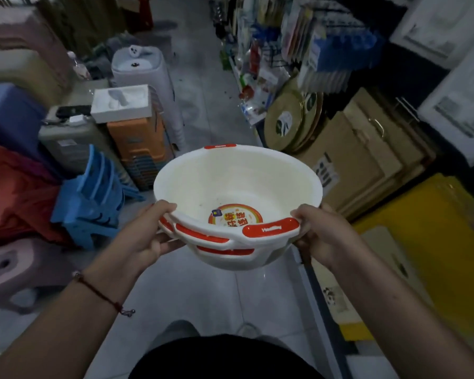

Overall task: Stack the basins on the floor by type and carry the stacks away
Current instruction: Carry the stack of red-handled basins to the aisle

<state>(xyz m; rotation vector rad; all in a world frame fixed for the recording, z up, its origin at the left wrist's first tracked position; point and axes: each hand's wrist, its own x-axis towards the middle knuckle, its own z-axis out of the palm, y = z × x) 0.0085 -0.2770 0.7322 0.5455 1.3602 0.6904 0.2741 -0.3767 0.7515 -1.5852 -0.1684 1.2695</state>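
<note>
Both hands are engaged on the load. Left hand (145, 233) grips the near-left rim of the basin stack (237, 203), thumb over the top edge and fingers curled beneath the offset red handles. Right hand (320, 236) grips the near-right rim the same way, thumb just beside the uppermost red handle (271, 228). I hold the stack clear of the floor (203, 291), in front of the body and between the two hands, mouth up and tipped slightly toward me.

At least three nested white basins of one type show, judging by the staggered handles at the near edge; a round printed label (236, 214) lies in the bottom of the top one. No long axis applies, the stack being round; both hands sit at equal reach on opposite sides, so neither is nearer.

Ahead, the tiled aisle runs straight away from the stack. Stacked plastic stools (93, 203) crowd the left, flattened cardboard boxes (367, 160) and hung goods the right.

Assessment: stacking of this type appears done; carrying is in hand. The handles are not aligned, so the nest may shift if tilted further.
</note>
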